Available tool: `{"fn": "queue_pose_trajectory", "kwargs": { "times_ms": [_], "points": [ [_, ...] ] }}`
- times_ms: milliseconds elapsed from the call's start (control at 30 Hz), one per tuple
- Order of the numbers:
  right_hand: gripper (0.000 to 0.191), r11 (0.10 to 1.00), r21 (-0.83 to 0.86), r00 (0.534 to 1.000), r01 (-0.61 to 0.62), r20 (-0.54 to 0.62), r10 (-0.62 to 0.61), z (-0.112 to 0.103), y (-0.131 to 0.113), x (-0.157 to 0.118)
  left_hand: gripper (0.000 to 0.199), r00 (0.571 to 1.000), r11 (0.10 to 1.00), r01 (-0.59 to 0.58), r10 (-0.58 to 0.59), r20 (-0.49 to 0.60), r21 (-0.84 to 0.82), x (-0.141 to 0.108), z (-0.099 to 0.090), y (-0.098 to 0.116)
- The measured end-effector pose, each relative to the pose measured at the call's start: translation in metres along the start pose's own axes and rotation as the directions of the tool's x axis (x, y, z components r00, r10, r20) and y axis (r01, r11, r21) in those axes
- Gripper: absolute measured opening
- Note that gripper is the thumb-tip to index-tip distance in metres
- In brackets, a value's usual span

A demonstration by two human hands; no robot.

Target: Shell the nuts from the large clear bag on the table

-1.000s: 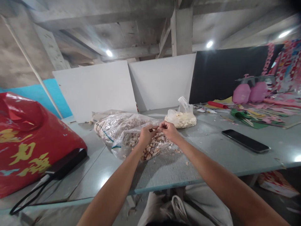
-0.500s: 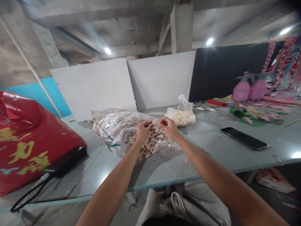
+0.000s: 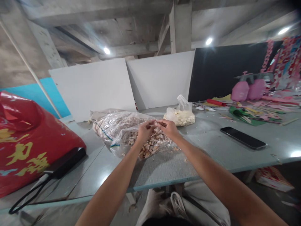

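My left hand [image 3: 145,131] and my right hand [image 3: 169,128] meet fingertip to fingertip above a heap of brownish, unpeeled garlic cloves [image 3: 148,148] mixed with pale loose skins. The fingers of both are closed in a pinch around something small, apparently a garlic clove, mostly hidden by the fingers. The heap spills from the mouth of a large clear plastic bag [image 3: 110,127], which lies on its side at the left. Just behind my right hand sits a smaller clear bag of cream-coloured peeled cloves [image 3: 184,118], its top standing up.
On the grey table [image 3: 207,138], a black phone [image 3: 243,138] lies at the right. Pink spray bottles [image 3: 240,91] and coloured paper strips [image 3: 256,114] are farther back. A big red bag [image 3: 35,141] with a black cabled device [image 3: 69,160] occupies the left. White boards [image 3: 94,88] lean behind.
My fingertips have come closer together, and the fingers of my right hand now reach over toward the left ones. The bags and the heap look the same.
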State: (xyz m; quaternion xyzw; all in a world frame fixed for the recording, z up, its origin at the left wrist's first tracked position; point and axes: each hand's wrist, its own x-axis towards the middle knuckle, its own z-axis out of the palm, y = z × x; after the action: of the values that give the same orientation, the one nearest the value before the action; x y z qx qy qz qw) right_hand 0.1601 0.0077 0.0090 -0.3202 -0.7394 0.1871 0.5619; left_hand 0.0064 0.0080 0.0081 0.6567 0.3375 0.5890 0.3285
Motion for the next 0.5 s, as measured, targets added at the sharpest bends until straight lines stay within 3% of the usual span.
{"fn": "queue_pose_trajectory", "kwargs": {
  "times_ms": [167, 267, 500],
  "points": [
    [0.028, 0.998, -0.048, 0.999, -0.040, 0.025, 0.042, 0.0006, 0.0032, -0.0011, 0.035, 0.999, 0.998, -0.015, 0.013, 0.048, 0.054, -0.0011, 0.0005, -0.0036],
    [0.029, 0.998, -0.029, 0.998, -0.057, -0.002, 0.057, 0.0007, 0.0029, -0.0015, 0.039, 0.997, 0.998, -0.014, 0.009, 0.077, 0.068, -0.0037, 0.0027, -0.0022],
    [0.027, 0.993, -0.116, 1.000, 0.018, 0.018, -0.017, -0.0006, 0.0080, 0.0010, 0.035, 1.000, 0.995, -0.009, 0.008, 0.014, 0.094, -0.0025, 0.0027, 0.0004]
  ]
}}
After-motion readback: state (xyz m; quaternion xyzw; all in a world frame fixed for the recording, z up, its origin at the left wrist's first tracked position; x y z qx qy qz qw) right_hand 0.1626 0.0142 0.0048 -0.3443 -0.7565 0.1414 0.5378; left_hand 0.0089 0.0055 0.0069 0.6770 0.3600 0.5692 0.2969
